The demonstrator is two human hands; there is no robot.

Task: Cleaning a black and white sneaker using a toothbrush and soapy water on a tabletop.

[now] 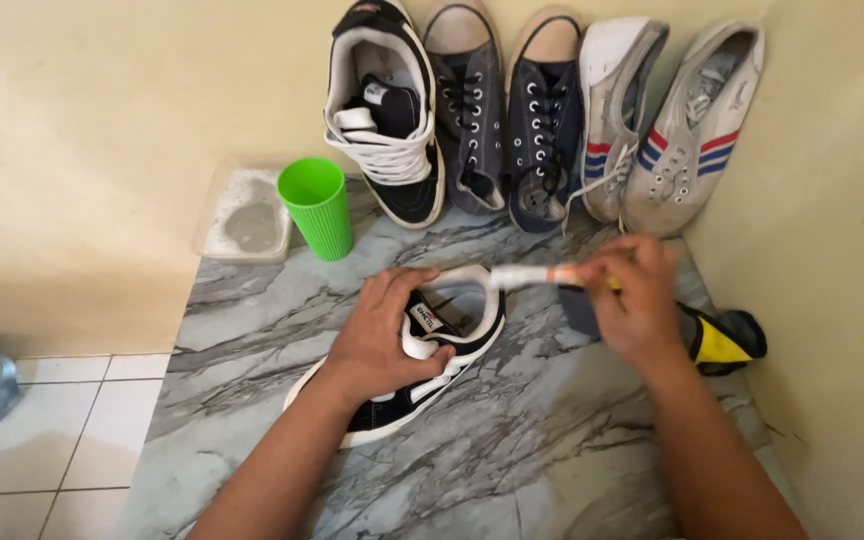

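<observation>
A black sneaker with white lining and sole (457,335) lies on the grey marbled floor (512,450). My left hand (384,335) grips its side and tongue, holding it steady. My right hand (634,300) holds a small brush with an orange handle (537,276), whose whitish head rests on the heel collar of the sneaker.
A green ribbed cup (317,207) and a clear plastic tray with whitish residue (244,215) stand at the back left. Several shoes lean against the wall: a black high-top (387,110), two dark canvas shoes (507,110), two white striped ones (667,120). A black-and-yellow item (727,340) lies right.
</observation>
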